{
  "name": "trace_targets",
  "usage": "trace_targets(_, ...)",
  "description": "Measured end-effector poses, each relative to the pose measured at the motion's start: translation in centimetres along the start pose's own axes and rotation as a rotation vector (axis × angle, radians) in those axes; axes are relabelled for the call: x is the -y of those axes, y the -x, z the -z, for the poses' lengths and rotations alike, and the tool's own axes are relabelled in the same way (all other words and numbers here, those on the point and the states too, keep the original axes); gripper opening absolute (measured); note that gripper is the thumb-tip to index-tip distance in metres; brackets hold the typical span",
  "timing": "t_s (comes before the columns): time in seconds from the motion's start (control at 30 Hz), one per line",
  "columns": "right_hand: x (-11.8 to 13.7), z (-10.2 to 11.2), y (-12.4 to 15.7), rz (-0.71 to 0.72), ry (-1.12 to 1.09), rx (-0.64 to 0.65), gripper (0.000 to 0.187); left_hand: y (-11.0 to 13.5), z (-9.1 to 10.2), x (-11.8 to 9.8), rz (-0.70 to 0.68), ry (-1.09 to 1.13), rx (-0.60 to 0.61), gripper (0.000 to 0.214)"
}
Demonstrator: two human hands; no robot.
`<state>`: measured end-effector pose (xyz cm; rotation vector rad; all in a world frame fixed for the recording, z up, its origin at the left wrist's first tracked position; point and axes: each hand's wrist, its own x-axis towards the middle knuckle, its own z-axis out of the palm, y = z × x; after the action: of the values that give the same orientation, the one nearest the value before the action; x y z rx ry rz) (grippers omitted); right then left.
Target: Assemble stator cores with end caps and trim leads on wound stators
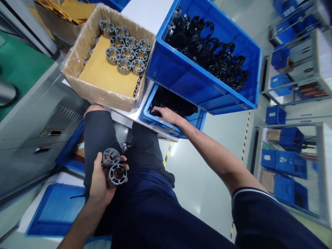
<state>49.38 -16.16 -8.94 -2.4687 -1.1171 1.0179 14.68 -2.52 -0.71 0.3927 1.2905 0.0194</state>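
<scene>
My left hand is closed around two slotted metal stator cores, side by side above my lap. One shows its toothed end ring facing up, and the other sits just behind it. My right hand reaches into the lower blue bin, where dark parts lie in a heap. Its fingers are bent down among those parts, and their tips are partly hidden. Whatever they pinch is too dark to make out.
A plastic-lined cardboard box holds several stator cores on a yellow sheet. Beside it, a large blue crate full of black ring-shaped parts overhangs the lower bin. Shelves with blue bins stand to the right.
</scene>
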Motion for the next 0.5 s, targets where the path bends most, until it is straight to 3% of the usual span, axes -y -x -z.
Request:
trace_targets(0.1,0.4,0.3,0.5,0.042,-0.062,-0.082,0.033,0.0,0.6,0.2,-0.053,-0.066,0.087,0.055)
trace_targets(0.17,0.4,0.8,1.3,0.034,-0.098,-0.215,0.026,-0.1,1.4,0.3,-0.090,-0.078,0.133,0.052)
trace_targets(0.33,1.4,2.4,4.7,-0.005,-0.228,-0.579,0.009,-0.3,2.8,0.2,-0.346,-0.094,0.242,0.049)
trace_targets(0.4,3.7,2.5,6.6,0.029,-0.306,-0.593,0.012,0.0,2.5,-0.1,-0.427,-0.119,0.306,0.055)
trace_targets(0.5,9.6,2.0,9.9,0.235,-0.392,-0.452,0.030,0.8,1.4,-0.3,-0.513,-0.170,0.455,0.063)
